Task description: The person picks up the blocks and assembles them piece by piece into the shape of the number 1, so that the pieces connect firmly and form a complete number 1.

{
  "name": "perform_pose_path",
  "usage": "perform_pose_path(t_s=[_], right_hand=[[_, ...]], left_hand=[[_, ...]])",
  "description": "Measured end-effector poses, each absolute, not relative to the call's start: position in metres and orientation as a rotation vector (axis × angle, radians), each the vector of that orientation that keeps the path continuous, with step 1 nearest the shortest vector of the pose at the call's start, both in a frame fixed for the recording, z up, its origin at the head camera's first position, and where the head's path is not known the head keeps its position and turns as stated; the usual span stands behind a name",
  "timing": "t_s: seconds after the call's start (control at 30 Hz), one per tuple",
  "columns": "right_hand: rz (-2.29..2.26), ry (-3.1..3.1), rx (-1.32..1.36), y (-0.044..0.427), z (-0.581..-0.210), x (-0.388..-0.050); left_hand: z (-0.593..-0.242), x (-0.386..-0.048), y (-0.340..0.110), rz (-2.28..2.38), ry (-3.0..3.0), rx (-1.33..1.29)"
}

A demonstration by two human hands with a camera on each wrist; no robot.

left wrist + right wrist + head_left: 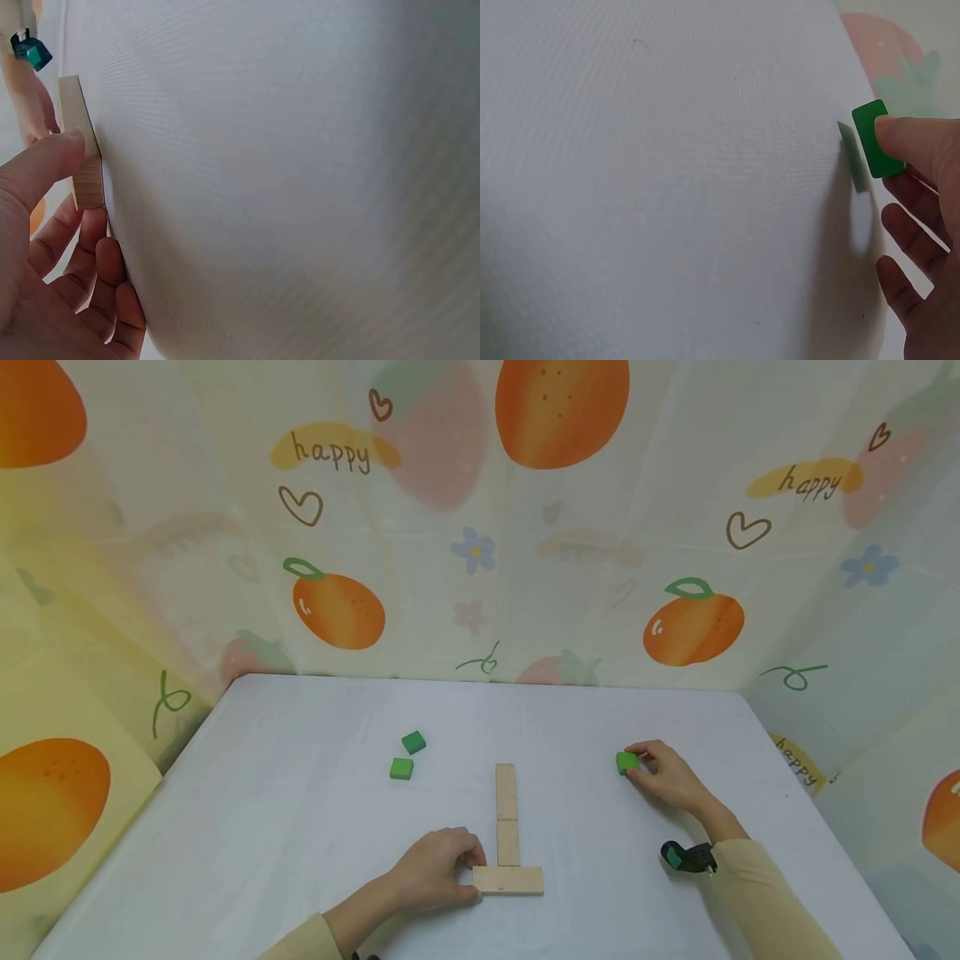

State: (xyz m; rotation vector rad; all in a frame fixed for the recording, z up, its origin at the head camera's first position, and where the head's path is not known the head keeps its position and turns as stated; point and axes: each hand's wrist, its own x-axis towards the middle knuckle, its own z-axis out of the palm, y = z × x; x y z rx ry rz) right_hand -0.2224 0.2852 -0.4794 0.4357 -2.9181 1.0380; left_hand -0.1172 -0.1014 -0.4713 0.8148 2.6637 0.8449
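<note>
Hands: two; the left hand [438, 870] pinches one end of a wooden block, and the right hand [671, 779] grips a green block between thumb and fingers.
Wooden blocks: three on the table [300, 827]; the far block [506, 792] and the middle block [507, 843] lie end to end, and the crosswise block [510, 881], in the left hand's pinch, lies across their near end.
Green blocks: three; the dark green block [413, 742] and the light green block [402, 769] lie near each other at left, and the held green block [625, 763] is well apart at right.
Partly covered: the thumb hides some of the held green block.
Cut off: gear at the left wrist, by the bottom edge; the right hand, in its wrist view.
Hard to make out: a dull green patch beside the held green block.
</note>
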Motion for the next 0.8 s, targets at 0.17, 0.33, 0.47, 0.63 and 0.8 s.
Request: perform_pose_path(t_s=[0.17,0.33,0.47,0.63,0.8], right_hand=[[1.013,-2.898,0.459,0.280,-0.477,-0.224],[1.000,-2.871,0.493,0.272,-0.474,-0.228],[1.030,-2.857,0.532,0.261,-0.472,-0.232],[1.051,-2.838,0.589,0.246,-0.471,-0.236],[1.051,-2.810,0.639,0.232,-0.472,-0.240]], left_hand=[[-0.473,-0.118,-0.101,0.843,2.662,0.814],[-0.471,-0.118,-0.101,0.842,2.662,0.819],[-0.470,-0.119,-0.102,0.844,2.657,0.813],[-0.469,-0.118,-0.103,0.853,2.653,0.821],[-0.468,-0.117,-0.103,0.862,2.651,0.840]])
